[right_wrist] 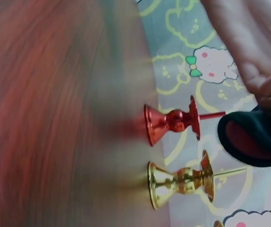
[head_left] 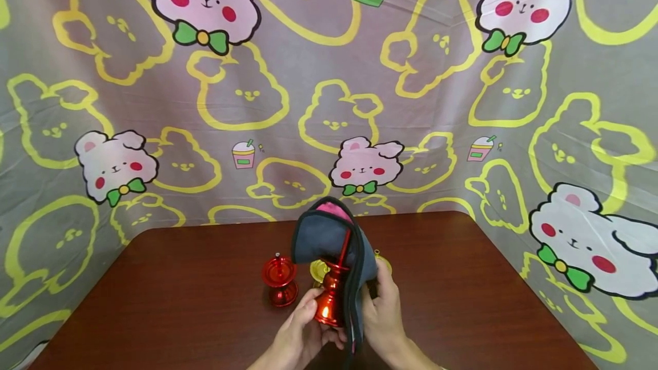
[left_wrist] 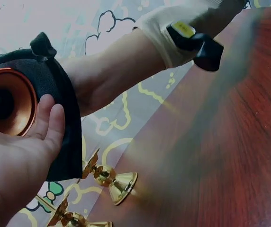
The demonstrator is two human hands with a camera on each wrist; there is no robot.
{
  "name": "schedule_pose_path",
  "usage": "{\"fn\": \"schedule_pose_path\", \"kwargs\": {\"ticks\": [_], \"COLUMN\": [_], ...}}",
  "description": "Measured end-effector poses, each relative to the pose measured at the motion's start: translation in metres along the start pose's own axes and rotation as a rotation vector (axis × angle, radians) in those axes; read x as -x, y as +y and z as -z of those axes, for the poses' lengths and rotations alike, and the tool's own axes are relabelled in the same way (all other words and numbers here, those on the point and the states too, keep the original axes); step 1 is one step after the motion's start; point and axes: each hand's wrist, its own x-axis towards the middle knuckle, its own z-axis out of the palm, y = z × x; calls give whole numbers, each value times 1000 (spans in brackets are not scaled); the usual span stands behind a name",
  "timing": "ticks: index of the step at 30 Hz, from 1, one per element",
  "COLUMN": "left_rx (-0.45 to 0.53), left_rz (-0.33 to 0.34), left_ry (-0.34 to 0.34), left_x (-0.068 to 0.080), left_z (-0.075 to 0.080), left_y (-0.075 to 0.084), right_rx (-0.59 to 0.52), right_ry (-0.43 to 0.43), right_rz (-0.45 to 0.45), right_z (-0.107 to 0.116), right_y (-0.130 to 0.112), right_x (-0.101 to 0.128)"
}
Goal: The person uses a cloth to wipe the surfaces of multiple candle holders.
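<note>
A dark brown table [head_left: 180, 278] reaches to a cartoon-printed backdrop [head_left: 308, 101] that walls it behind and on both sides; bare wood lies open left and right. Near the front edge, the right hand [head_left: 382, 313] pinches a dark grey cloth [head_left: 329, 238] with pink lining, draped over a glossy red candlestick [head_left: 330, 296]. The left hand [head_left: 300, 333] cups its flared base. A second red candlestick [head_left: 279, 280] and gold candlesticks [left_wrist: 109, 177] stand just beside.
</note>
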Motion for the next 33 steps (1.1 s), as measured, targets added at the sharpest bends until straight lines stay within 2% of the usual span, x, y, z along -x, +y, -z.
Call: {"fn": "schedule_pose_path", "kwargs": {"ticks": [3,6,11,15,20,22,25,33], "left_rx": [-27,-56,-115,-142,-182,-209,-230,-260], "left_rz": [23,31,41,30,81,86,61,12], "left_ry": [45,79,165,234,324,333,311,277], "left_x": [0,2,4,4,6,6,7,7], "left_z": [1,3,3,2,4,5,7,8], "left_y": [4,6,8,11,22,25,27,25], "right_rx": [-61,-142,-240,-266,-274,-291,-327,-434], "right_ry": [7,13,-1,-2,35,42,31,-50], "right_rz": [-132,-222,-289,-338,-495,-552,-600,-719], "right_z": [-2,-2,-1,-1,2,4,6,9], "right_y": [-3,-6,-7,-7,-8,-9,-10,-11], "right_x": [1,0,-1,-1,-4,-6,-8,-10]}}
